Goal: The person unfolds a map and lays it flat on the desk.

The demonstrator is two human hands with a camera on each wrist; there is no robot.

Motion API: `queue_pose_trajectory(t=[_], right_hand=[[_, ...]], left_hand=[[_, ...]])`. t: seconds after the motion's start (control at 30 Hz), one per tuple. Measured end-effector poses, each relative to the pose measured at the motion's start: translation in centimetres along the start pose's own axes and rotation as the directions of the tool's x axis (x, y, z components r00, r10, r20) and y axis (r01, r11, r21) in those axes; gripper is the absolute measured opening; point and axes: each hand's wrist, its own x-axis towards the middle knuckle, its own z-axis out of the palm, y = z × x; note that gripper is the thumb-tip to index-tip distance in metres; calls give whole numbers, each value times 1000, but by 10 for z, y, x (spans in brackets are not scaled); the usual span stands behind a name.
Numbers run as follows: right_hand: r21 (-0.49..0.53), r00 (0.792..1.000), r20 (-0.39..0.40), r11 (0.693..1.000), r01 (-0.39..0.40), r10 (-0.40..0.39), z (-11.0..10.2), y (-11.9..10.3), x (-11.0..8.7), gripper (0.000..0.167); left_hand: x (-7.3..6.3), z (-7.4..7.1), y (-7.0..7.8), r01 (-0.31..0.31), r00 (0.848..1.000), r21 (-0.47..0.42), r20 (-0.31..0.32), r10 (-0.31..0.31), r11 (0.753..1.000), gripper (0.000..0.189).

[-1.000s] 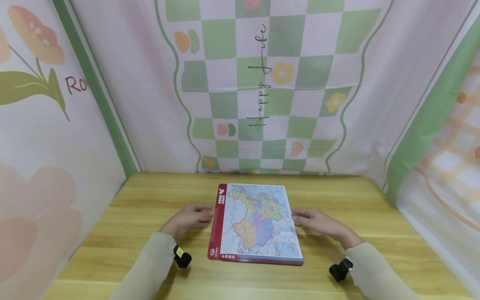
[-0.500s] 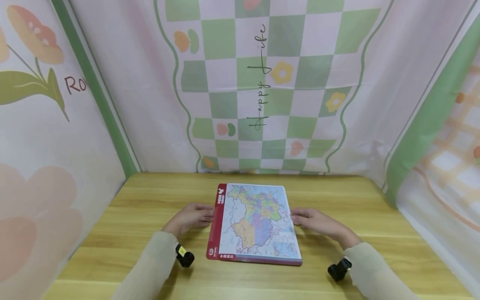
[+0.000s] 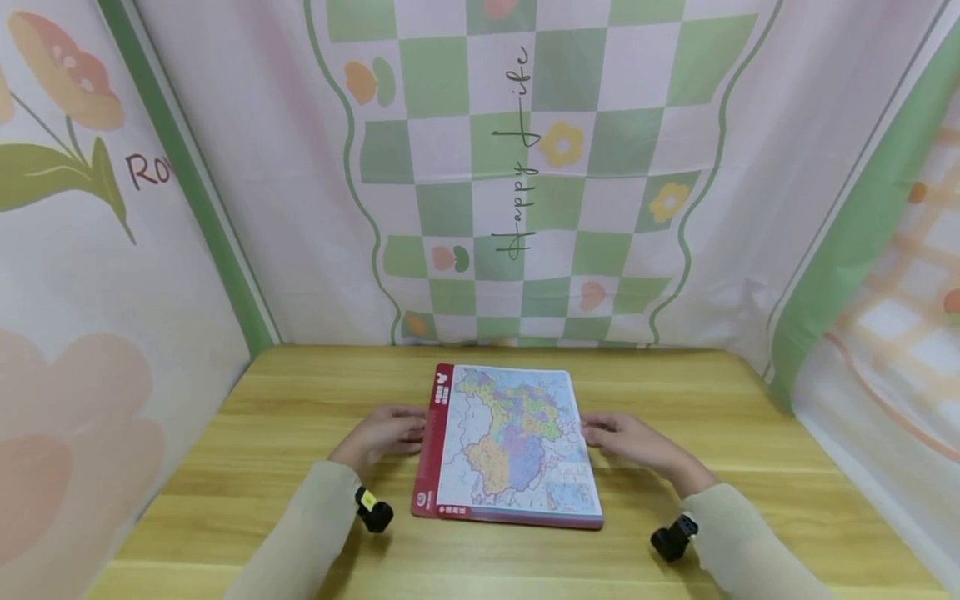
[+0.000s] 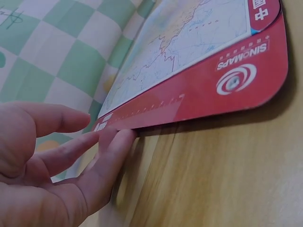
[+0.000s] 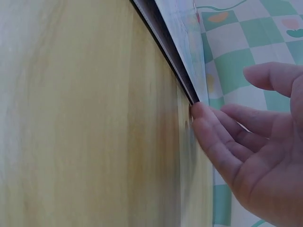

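Observation:
A flat map with a red border lies on the wooden table, colored regions printed on its white-blue face. The left wrist view shows a SINOMAPS logo in a corner of that border. My left hand is at the red left edge; its fingertips touch the rim, while the thumb stays off the map. At the opposite edge is my right hand, fingertips right at the rim and thumb raised apart. From the right wrist, the map's edge appears as separate layers with a dark gap.
The wooden table extends around the map on every side. A green-and-white checkered curtain hangs behind it, with more printed curtains at left and right. Each wrist wears a small black camera.
Both forearms have drawn slightly inward, and the fingertips are closer against the map's two edges. The map has shifted very slightly left in the head view.

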Motion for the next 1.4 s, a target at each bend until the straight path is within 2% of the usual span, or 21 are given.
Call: queue_pose_trajectory(t=[0.2,0.43,0.53,0.7,0.87,1.23,1.4], right_hand=[[49,1000,-29,999,10,-8,2,3,4,59],[-64,991,-131,998,-15,6,6,3,10,65],[-74,989,-149,997,-30,19,8,2,12,66],[5,990,-138,1000,-17,17,10,1,15,66],[93,993,-113,996,-10,20,12,0,15,67],[86,995,-97,996,26,-17,7,1,17,69],[67,995,-91,996,54,-48,3,2,15,70]], left_hand=[[-1,0,1,-8,1000,15,10,8,1000,39],[-1,-1,0,-15,1000,62,16,14,998,48],[0,0,-1,-8,1000,54,16,8,999,54],[0,2,1,7,1000,41,-5,-6,999,59],[-1,2,1,8,1000,68,-19,-7,998,60],[-1,-1,1,5,1000,94,-14,-4,996,54],[1,-1,1,16,1000,76,-16,-15,997,56]])
